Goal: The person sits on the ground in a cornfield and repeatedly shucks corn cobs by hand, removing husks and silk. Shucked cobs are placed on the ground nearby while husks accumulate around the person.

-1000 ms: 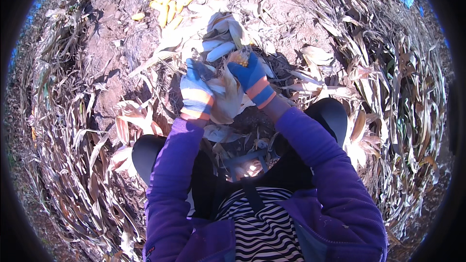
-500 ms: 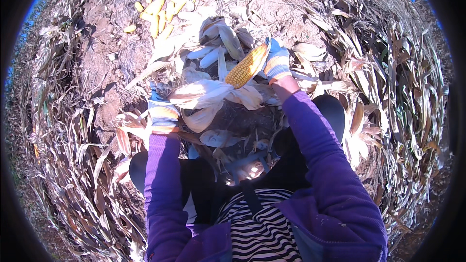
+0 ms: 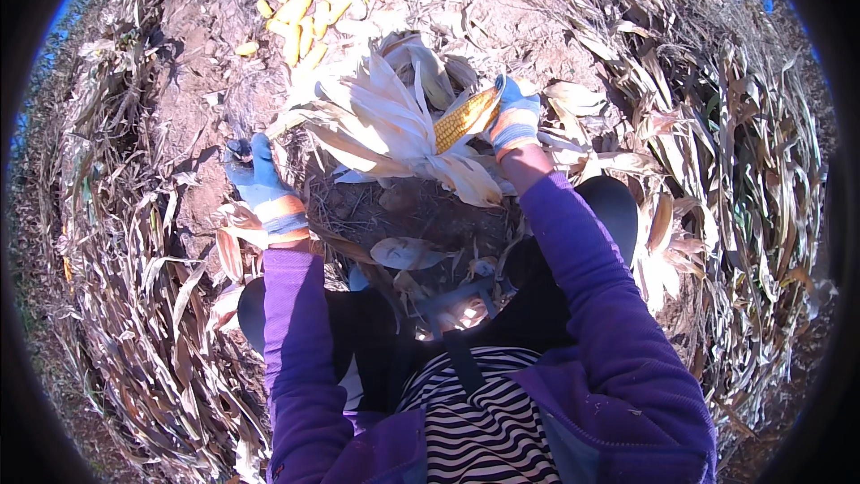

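Observation:
My right hand (image 3: 515, 115), in a blue, white and orange striped glove, grips the tip end of a yellow corn cob (image 3: 467, 120). Pale dry husks (image 3: 381, 125) fan out from the cob's other end, spread to the left and downward. Off to the left, my left hand (image 3: 262, 186) wears a matching glove. Its fingers stand apart, with no cob in them, close to the tips of the husk leaves. Wispy strands show just above those fingers. Loose husks (image 3: 408, 254) lie on the soil between my knees.
Several bare yellow cobs (image 3: 306, 22) lie in a pile on the soil at the far left. Dry stalks are heaped along the left (image 3: 134, 305) and right (image 3: 743, 161). A folded husk bundle (image 3: 421, 63) sits beyond the cob.
My left hand has moved left and away from the husks, its fingers spreading. The husk leaves have swung up and fanned out. The right hand keeps hold of the cob, nearly in place.

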Tool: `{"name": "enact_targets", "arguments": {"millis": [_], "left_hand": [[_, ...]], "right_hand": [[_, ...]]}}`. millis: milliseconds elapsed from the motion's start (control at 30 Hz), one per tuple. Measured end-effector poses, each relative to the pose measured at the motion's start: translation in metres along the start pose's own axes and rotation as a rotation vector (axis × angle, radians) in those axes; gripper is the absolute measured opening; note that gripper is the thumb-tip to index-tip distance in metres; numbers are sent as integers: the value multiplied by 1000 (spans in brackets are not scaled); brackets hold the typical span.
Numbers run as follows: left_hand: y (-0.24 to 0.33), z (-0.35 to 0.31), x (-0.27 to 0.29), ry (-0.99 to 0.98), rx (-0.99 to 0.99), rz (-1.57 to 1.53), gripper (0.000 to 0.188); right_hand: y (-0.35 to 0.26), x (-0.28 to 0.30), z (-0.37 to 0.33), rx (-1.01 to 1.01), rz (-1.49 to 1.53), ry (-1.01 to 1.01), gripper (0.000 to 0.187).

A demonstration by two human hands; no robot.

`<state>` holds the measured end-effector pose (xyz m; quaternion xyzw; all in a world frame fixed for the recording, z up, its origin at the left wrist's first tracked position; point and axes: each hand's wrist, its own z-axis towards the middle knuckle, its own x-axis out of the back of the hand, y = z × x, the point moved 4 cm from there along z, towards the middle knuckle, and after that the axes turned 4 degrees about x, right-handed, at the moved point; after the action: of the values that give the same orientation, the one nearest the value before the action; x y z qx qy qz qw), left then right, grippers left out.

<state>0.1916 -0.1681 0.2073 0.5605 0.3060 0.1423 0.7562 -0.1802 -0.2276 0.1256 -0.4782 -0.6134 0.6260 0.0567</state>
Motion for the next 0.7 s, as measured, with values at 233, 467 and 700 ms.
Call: {"name": "enact_targets", "arguments": {"millis": [233,467,700], "left_hand": [[30,-71,-62,-594,-694,695,64],[-41,-120,-100,-923,-699,784,77],[-55,-114,-98,-941,-604,1187,69]], "right_hand": [[3,3,4,-7,-12,31,9],[16,-6,-25,-22,52,-287,6],[20,-3,-22,-92,64,-331,7]]}}
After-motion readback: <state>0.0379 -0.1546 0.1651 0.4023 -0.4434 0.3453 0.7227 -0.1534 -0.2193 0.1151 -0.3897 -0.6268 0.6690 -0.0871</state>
